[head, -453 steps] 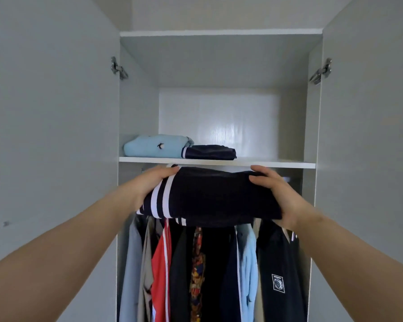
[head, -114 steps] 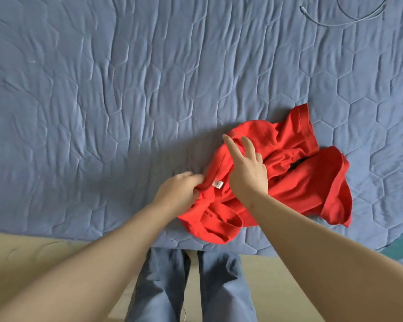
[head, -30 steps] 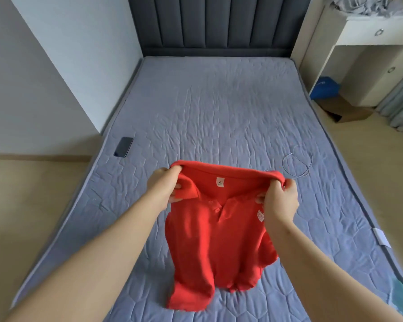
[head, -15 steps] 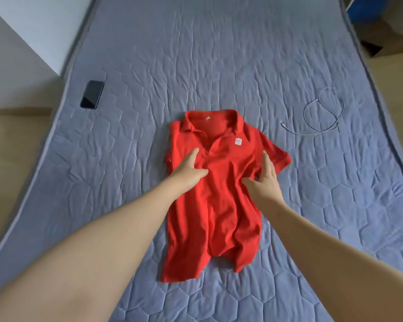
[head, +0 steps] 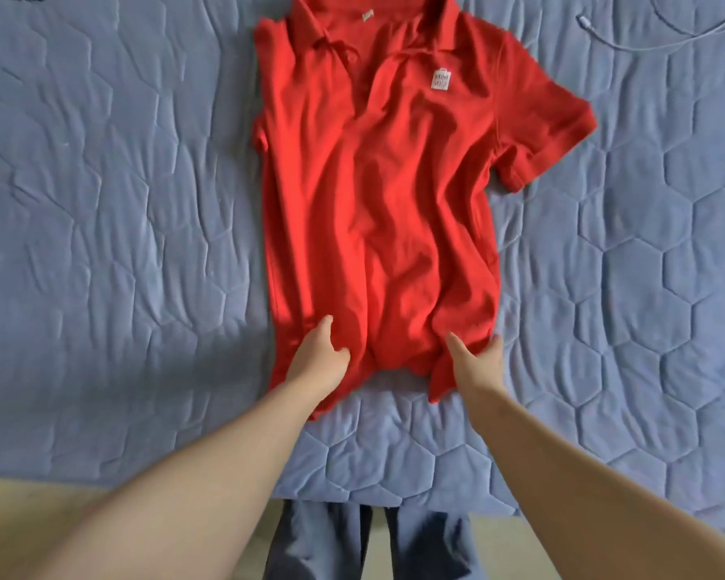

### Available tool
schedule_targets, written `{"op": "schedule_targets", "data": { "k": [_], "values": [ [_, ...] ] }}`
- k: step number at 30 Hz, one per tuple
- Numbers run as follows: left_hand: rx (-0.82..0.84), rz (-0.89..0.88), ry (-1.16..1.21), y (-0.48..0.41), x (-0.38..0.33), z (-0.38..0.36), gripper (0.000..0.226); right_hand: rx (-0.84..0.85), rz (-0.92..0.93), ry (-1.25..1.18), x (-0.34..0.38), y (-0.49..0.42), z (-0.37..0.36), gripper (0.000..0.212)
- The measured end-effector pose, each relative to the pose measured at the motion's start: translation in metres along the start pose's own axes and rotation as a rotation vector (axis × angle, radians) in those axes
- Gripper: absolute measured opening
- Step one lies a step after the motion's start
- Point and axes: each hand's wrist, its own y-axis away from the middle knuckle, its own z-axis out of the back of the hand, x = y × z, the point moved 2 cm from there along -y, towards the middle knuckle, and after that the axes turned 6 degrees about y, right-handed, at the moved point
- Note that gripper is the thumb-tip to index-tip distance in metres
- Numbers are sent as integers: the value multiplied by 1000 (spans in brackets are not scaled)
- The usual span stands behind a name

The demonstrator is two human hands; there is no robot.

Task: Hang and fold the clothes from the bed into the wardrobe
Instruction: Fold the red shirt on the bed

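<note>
Red cloth filled the middle of the view: a polo shirt (head: 377,211) lay front up on the quilted blue-grey bed (head: 114,228). Its collar pointed away from the person and its hem lay close to the bed's near edge. A small white badge (head: 440,79) sat on the chest. One sleeve (head: 549,131) was spread out flat toward the right, while the other was bunched in against the body. The cloth was creased along its length.

Both hands were on the hem end. The left hand (head: 319,357) had its fingers curled into the fabric at the left part of the hem, gripping a fold. The right hand (head: 478,362) rested on the hem's right corner with thumb and fingers spread, grasping nothing. A white cable (head: 687,33) lay toward the bed's far right. At the near edge stood the person's legs in dark trousers (head: 323,546), on a beige floor (head: 17,512).
</note>
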Motion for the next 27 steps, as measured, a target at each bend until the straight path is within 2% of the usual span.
{"op": "schedule_targets", "data": {
  "k": [2, 4, 6, 8, 11, 14, 16, 18, 19, 21, 22, 24, 25, 27],
  "values": [
    [-51, -15, 35, 4, 14, -14, 56, -33, -63, -14, -14, -6, -4, 60],
    [-105, -89, 113, 11, 20, -23, 57, -9, -76, -75, -20, -8, -7, 40],
    [-114, -168, 112, 20, 24, -32, 66, 9, -86, -166, -26, -6, -3, 18],
    [-86, -203, 43, 29, 29, -39, 78, -6, -130, -311, -31, -1, 6, 9],
    [-59, -176, -128, 36, 31, -40, 83, -62, -232, -485, -42, 8, 30, 27],
    [-55, -110, -199, 39, 31, -40, 77, -162, -230, -421, -55, 9, 60, 32],
    [-110, -64, -198, 43, 26, -45, 70, -184, -236, -408, -60, 6, 77, 30],
    [-265, 38, -147, 48, 16, -49, 60, -182, -250, -373, -64, 1, 85, 30],
    [-376, 136, -49, 52, 13, -53, 55, -163, -265, -365, -66, 0, 87, 29],
    [-550, 447, 394, 57, 11, -62, 49, -67, -299, -407, -70, 1, 85, 23],
    [-534, 639, 713, 60, 10, -69, 49, -1, -324, -459, -70, 2, 82, 18],
    [-316, 901, 1208, 62, 6, -85, 47, 104, -402, -593, -72, 5, 73, 15],
    [-239, 938, 1339, 61, 3, -88, 47, 138, -445, -663, -72, 6, 68, 20],
    [-192, 887, 1522, 54, 3, -95, 54, 181, -536, -819, -71, 7, 59, 30]
  ]
}}
